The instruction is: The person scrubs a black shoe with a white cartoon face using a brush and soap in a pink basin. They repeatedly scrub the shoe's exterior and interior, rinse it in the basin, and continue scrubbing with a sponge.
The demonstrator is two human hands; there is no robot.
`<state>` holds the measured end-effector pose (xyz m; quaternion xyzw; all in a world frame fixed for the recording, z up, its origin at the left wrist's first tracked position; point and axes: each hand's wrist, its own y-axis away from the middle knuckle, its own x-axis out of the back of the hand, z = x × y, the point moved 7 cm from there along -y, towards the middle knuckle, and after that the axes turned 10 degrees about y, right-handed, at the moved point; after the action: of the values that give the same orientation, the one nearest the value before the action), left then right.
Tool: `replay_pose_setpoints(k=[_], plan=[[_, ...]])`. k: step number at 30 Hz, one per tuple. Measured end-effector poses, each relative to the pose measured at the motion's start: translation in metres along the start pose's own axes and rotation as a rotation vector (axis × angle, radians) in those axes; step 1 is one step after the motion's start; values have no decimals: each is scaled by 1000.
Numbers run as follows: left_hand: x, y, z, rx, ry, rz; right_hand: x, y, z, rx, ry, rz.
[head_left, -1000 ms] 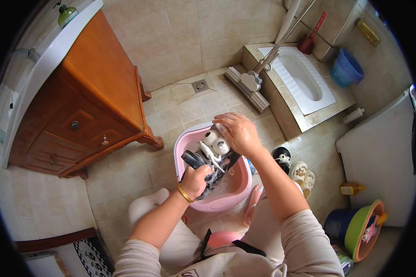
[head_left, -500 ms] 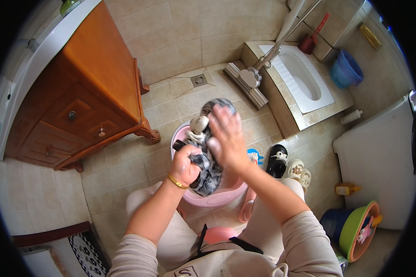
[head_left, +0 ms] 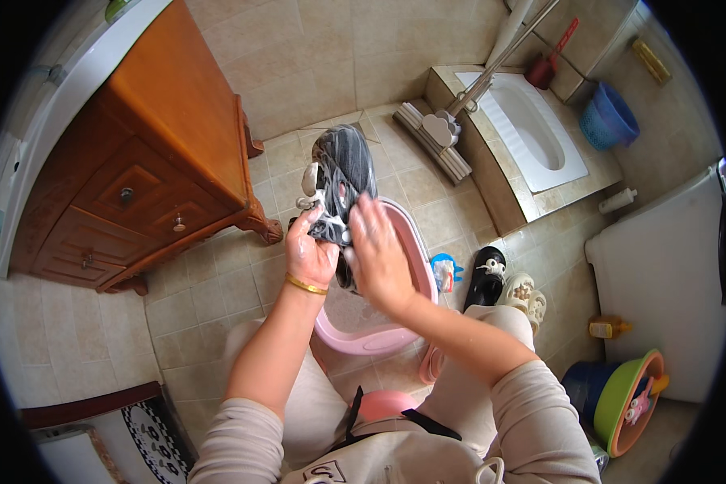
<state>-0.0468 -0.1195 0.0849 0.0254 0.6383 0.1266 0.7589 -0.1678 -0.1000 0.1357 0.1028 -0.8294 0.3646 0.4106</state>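
Note:
A black-and-grey marbled clog (head_left: pixel 344 161) with white charms on its side is held tilted above a pink basin (head_left: pixel 415 242). White suds streak its surface. My left hand (head_left: pixel 310 250), a gold band at its wrist, grips the clog from below and the left. My right hand (head_left: pixel 379 258) lies against the clog's right side with its fingers stretched out flat; the fingertips are slightly blurred. Cloudy liquid shows in the basin under my hands. Part of the clog's lower end is hidden behind my hands.
On the floor to the right are a black clog (head_left: pixel 486 278), cream clogs (head_left: pixel 520 292) and a blue item (head_left: pixel 444 273). A wooden cabinet (head_left: pixel 177 121) stands left. A mop (head_left: pixel 440 133) leans by the squat toilet (head_left: pixel 532 133). Stacked basins (head_left: pixel 613 403) are at lower right.
The clog has turned and moved up and slightly left, so a darker grey face shows. My left hand has shifted its grip on it, and my right hand has slid lower along it.

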Motion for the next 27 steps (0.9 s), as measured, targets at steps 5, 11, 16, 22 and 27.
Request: replay_pose_setpoints(k=[5, 11, 16, 22, 27], plan=[[-9, -14, 22, -102, 72, -72, -10, 24, -18, -9, -53, -87], [-11, -13, 14, -82, 85, -119, -42, -4, 59, -811, -884, -151], [-23, -12, 12, 16, 128, -243, -85, 29, 51, -1336, -1643, -278], [-21, 3, -4, -251, -319, -31, -99, 34, 40, -1390, -1787, -251], [-10, 20, -14, -483, -731, -145, -88, 31, 45, -1507, -1687, -335]])
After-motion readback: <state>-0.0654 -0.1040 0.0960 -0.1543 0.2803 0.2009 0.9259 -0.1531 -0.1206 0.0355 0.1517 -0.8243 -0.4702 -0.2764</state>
